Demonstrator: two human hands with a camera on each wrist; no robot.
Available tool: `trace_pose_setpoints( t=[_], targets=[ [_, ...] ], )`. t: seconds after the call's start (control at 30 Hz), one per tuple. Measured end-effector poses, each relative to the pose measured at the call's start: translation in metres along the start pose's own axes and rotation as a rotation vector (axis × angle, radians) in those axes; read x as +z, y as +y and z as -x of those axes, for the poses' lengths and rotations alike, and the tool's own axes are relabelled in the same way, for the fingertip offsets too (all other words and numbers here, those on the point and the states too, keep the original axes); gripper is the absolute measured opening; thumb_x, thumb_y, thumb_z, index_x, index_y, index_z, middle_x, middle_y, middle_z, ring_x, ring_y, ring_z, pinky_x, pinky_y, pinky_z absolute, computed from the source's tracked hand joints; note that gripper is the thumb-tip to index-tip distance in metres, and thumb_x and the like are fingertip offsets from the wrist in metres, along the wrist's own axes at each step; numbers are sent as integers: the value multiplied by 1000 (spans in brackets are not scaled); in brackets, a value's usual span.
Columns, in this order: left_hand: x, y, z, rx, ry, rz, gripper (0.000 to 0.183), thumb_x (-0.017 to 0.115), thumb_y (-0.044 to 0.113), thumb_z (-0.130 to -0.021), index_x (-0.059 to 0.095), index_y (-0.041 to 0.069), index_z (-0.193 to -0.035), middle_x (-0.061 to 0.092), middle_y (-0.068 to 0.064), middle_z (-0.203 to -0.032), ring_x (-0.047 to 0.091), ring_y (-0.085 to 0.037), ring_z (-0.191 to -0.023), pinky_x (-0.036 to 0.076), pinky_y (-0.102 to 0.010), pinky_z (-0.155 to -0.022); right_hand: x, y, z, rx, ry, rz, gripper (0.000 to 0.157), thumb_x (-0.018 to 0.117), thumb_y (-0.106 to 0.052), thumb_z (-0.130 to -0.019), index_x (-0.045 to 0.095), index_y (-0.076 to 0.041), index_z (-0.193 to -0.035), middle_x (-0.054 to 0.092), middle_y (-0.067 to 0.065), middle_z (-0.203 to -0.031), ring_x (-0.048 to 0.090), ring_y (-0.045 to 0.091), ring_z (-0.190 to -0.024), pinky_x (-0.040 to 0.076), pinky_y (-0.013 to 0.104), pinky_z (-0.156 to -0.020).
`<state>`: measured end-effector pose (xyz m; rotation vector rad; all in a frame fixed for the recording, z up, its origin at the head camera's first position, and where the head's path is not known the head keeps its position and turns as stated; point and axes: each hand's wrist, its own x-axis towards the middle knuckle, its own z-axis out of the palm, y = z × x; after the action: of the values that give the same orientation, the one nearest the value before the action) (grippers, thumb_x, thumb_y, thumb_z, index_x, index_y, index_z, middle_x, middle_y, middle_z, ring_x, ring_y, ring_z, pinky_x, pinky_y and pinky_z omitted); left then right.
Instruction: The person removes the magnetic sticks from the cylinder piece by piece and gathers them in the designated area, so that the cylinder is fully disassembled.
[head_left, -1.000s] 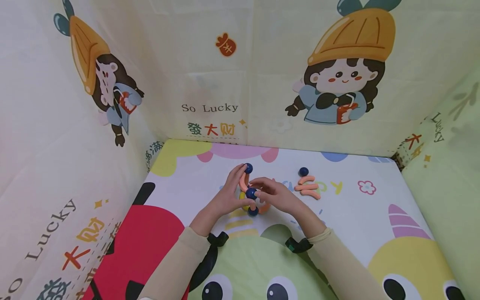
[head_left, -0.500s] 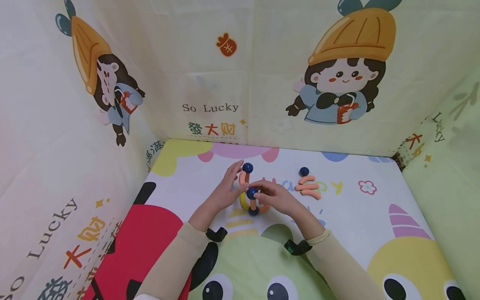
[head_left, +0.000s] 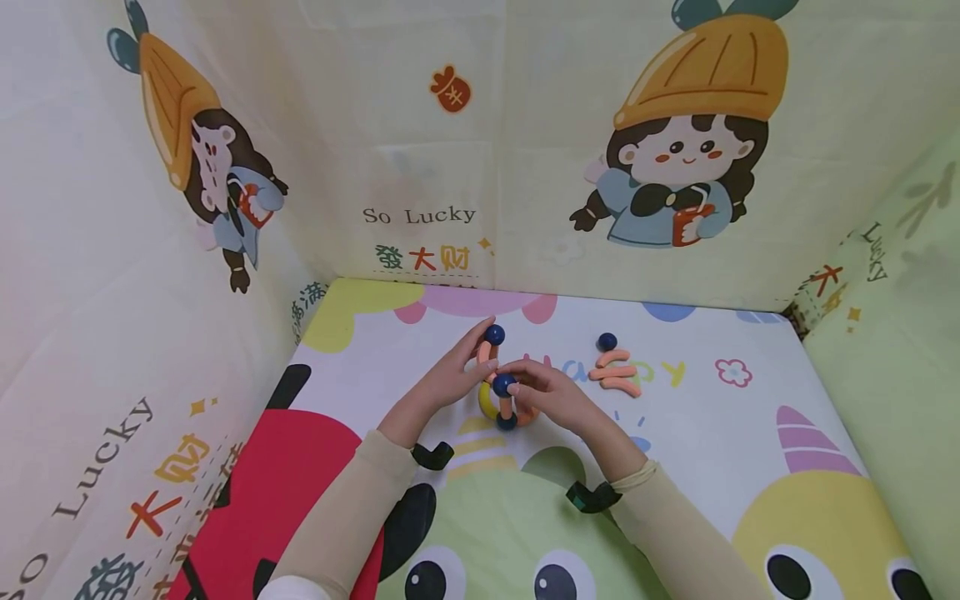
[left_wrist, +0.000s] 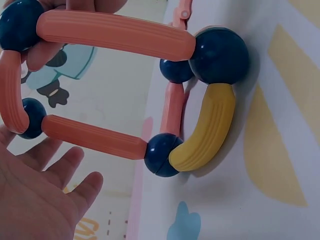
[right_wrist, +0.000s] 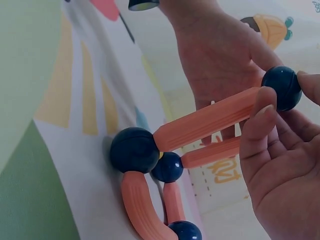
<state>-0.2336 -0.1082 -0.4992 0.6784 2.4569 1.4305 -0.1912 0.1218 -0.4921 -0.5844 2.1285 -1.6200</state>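
A frame of dark blue balls and salmon ribbed rods, a magnetic ball-and-stick toy, stands on the table between both hands. Two upright rods (left_wrist: 115, 34) rise from balls in its base; a curved salmon rod (left_wrist: 11, 90) links the top balls. The base includes a yellow curved rod (left_wrist: 207, 130). My right hand (head_left: 551, 390) pinches the nearer top ball (right_wrist: 282, 89) between thumb and fingers. My left hand (head_left: 448, 373) is beside the farther top ball (head_left: 494, 335), fingers extended and spread, fingertips right at it in the left wrist view.
To the right on the printed tabletop (head_left: 705, 417) lie several loose salmon rods (head_left: 613, 375) and one dark blue ball (head_left: 607, 342). A patterned cloth wall (head_left: 555, 267) rises behind the table, with more cloth at both sides.
My left hand has drawn its thumb up from the lower part of the frame and shifted toward the far top ball. The right hand stays on the nearer top ball.
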Motion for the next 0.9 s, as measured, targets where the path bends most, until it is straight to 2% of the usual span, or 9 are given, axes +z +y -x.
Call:
trace_pose_setpoints(
  t=[0.13, 0.3, 0.4, 0.5, 0.57, 0.63, 0.77, 0.9],
  targets=[
    [1, 1, 0, -24, 1, 5, 71, 56, 47, -97, 14, 46, -155, 26, 1, -163, 35, -26, -147, 30, -54, -117, 0, 0, 0, -9, -15, -36, 32, 56, -29, -102, 57, -21, -133, 66, 21, -104, 60, 30, -78, 51, 33, -68],
    [0, 4, 1, -14, 31, -64, 72, 55, 48, -97, 15, 43, -156, 30, -2, -159, 40, -25, -140, 37, -52, -114, 0, 0, 0, -12, -17, -53, 33, 56, -31, -101, 57, -19, -133, 68, 20, -106, 63, 27, -80, 53, 34, -75],
    [-1, 7, 1, 7, 63, -127, 70, 55, 45, -97, 19, 36, -157, 40, -6, -142, 47, -26, -125, 48, -45, -101, 0, 0, 0, -14, -23, -67, 34, 55, -31, -102, 56, -17, -133, 68, 20, -105, 65, 29, -83, 55, 36, -79],
    [-3, 9, 1, -17, 71, -142, 68, 56, 44, -97, 23, 35, -157, 49, -5, -116, 52, -26, -103, 50, -37, -81, 1, 1, -1, -20, -31, -77, 34, 55, -30, -102, 55, -16, -133, 68, 20, -103, 66, 32, -83, 56, 39, -79],
    [-3, 10, 1, -53, 62, -127, 67, 57, 46, -97, 24, 40, -155, 51, -4, -99, 53, -24, -89, 47, -32, -70, 1, 2, -1, -19, -30, -72, 34, 55, -31, -102, 55, -17, -133, 69, 19, -103, 66, 32, -83, 56, 38, -79],
    [-4, 11, 2, -95, 41, -89, 67, 57, 49, -96, 23, 45, -154, 53, -3, -90, 53, -20, -81, 46, -29, -67, 1, 2, -1, -15, -26, -63, 34, 56, -32, -101, 55, -19, -133, 69, 17, -105, 66, 30, -84, 55, 37, -79],
    [-5, 13, 2, -138, 6, 14, 70, 58, 53, -94, 22, 48, -153, 58, -4, -86, 59, -18, -80, 50, -30, -73, 1, 2, -1, -18, -23, -53, 34, 57, -32, -101, 56, -19, -132, 69, 15, -107, 66, 28, -85, 55, 35, -80],
    [-5, 14, 2, -142, 3, 79, 69, 59, 52, -94, 23, 48, -153, 60, -4, -86, 61, -20, -82, 51, -32, -76, 1, 2, -2, -36, -31, -64, 32, 55, -29, -102, 55, -17, -132, 68, 17, -106, 66, 29, -84, 55, 35, -78]
  ],
)
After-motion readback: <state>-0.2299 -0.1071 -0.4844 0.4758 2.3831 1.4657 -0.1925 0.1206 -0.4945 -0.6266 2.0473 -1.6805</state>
